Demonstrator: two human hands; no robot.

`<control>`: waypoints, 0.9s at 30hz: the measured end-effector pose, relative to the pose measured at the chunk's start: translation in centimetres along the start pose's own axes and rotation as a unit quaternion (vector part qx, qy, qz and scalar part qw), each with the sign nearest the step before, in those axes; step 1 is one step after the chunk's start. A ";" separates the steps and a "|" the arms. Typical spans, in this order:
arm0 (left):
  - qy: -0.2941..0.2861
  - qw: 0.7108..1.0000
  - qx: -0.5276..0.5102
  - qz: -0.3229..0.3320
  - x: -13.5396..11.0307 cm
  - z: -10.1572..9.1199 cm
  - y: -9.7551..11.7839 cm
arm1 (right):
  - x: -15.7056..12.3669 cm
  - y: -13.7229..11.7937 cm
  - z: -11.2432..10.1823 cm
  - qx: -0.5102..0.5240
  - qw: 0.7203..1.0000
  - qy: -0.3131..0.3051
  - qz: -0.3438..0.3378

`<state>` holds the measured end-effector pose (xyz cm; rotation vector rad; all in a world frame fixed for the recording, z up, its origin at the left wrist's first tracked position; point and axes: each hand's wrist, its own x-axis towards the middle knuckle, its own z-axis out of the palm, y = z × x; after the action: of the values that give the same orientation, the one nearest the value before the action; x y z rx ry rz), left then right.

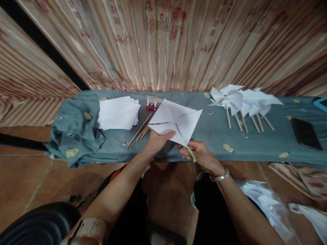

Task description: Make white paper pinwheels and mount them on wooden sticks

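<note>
A white square sheet of paper (187, 117) with slits running from its corners toward the middle is pinched in my left hand (158, 140), the thumb lying on top. My right hand (198, 153) is wrapped round the light green handle of a pair of scissors (191, 154). The scissors' blades are hidden under the paper, at its near corner. Left of the sheet lie several thin wooden sticks (139, 131). Behind them stands an open red box (151, 105) of small metal pins.
A stack of white paper (118, 113) lies on the grey-green cloth (163, 154) at the left. Several paper pinwheels on sticks (228, 97) rest at the right, with a dark phone (306, 133) beyond. Plastic with white paper (268, 200) lies below right. A patterned curtain (163, 44) hangs behind.
</note>
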<state>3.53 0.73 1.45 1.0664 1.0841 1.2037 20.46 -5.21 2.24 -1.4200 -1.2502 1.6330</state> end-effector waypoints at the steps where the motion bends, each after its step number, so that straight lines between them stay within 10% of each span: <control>1: 0.000 1.000 0.000 0.002 0.0 0.0 0.0 | 0.0 0.0 0.0 0.003 1.000 0.000 -0.001; 27: 0.012 0.999 0.036 0.000 0.2 -0.3 0.3 | 0.7 -0.6 0.5 0.043 0.998 0.022 0.050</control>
<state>3.16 0.94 1.66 1.1103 1.1538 1.1867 19.77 -4.46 2.53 -1.4767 -1.0870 1.6919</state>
